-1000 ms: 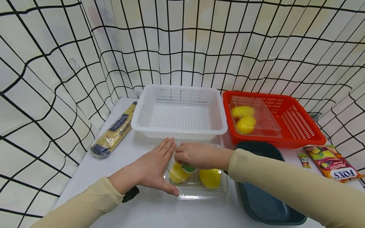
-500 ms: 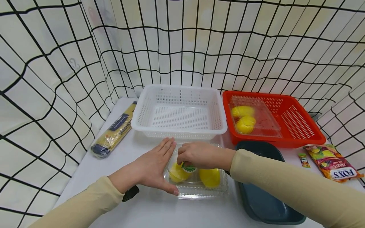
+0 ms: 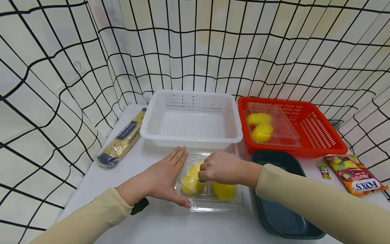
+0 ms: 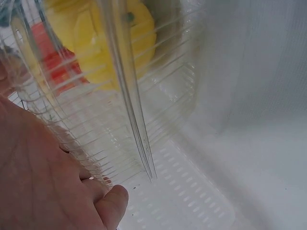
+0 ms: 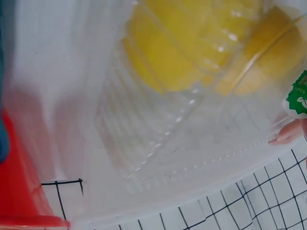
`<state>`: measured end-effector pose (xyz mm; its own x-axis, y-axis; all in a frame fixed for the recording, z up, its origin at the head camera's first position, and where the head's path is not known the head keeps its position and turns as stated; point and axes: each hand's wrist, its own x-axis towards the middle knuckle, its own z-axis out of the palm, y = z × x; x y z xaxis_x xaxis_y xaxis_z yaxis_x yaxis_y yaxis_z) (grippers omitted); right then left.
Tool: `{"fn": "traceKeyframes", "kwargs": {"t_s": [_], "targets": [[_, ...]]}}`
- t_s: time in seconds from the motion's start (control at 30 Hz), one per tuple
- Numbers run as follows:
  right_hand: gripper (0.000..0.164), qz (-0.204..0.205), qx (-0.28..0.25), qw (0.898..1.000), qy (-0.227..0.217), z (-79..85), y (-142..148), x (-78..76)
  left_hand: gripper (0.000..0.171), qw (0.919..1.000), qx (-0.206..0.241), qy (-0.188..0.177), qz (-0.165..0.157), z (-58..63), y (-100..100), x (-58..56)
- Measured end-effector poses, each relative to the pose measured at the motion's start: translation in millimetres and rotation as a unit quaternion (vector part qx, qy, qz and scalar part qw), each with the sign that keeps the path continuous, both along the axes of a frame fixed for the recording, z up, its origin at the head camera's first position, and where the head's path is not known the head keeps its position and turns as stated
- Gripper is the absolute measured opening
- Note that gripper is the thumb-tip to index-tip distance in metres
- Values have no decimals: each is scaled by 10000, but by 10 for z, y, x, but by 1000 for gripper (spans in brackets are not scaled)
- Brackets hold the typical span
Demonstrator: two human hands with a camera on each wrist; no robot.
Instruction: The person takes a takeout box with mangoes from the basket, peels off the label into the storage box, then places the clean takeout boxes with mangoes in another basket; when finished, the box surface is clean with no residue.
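A clear plastic clamshell box [image 3: 210, 205] lies on the white table, with a yellow lemon [image 3: 191, 181] on its left side and another lemon [image 3: 223, 192] on its right. My left hand [image 3: 158, 179] rests along the box's left edge, fingers straight and thumb spread toward the front. Above the lid, my right hand [image 3: 225, 169] pinches a round green-and-white sticker [image 5: 298, 96], mostly covered by the fingers in the head view. Whether part of the sticker still touches the lid cannot be told. In the left wrist view the box's ribbed side [image 4: 81, 134] stands beside the left hand.
Behind the box is a white perforated basket [image 3: 192, 142]. A red basket [image 3: 307, 152] at the back right holds another clear box with lemons. A dark tray [image 3: 286, 217] lies under the right forearm. Spaghetti [image 3: 122, 140] lies left; a candy bag [image 3: 354, 174] and small packet [image 3: 324, 171] lie right.
My right hand has moved right across the lid with the sticker in its fingers, uncovering more of the left lemon. The left hand has stayed in place.
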<state>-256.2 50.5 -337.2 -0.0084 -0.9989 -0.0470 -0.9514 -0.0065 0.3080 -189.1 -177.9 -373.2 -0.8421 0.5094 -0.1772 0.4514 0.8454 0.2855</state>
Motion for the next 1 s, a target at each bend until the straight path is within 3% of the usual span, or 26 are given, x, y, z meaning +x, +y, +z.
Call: {"fn": "traceKeyframes", "kwargs": {"t_s": [0.43,0.53,0.63,0.7,0.8,0.9,1.0], "targets": [[32,46,-1160,9923,-440,43,637,67,142,10000,-52,-42,11,16,23,-16],[31,-177,-1468,9855,-834,46,736,81,142,10000,-35,-74,36,10,18,-14],[30,-533,-1841,9709,-1436,53,833,82,142,9999,-54,-88,69,0,21,-21],[28,-838,-2112,9552,-1898,60,895,73,143,9999,-36,-75,87,-4,21,-26],[23,-1480,-2364,9235,-2635,86,986,58,143,10000,35,-50,77,-14,20,-31],[17,-2343,-2399,8733,-3533,119,1072,46,142,9999,70,-67,73,-24,20,-32],[13,-3115,-2372,8149,-4274,147,1149,41,142,9999,86,-62,71,-34,22,-33]]}}
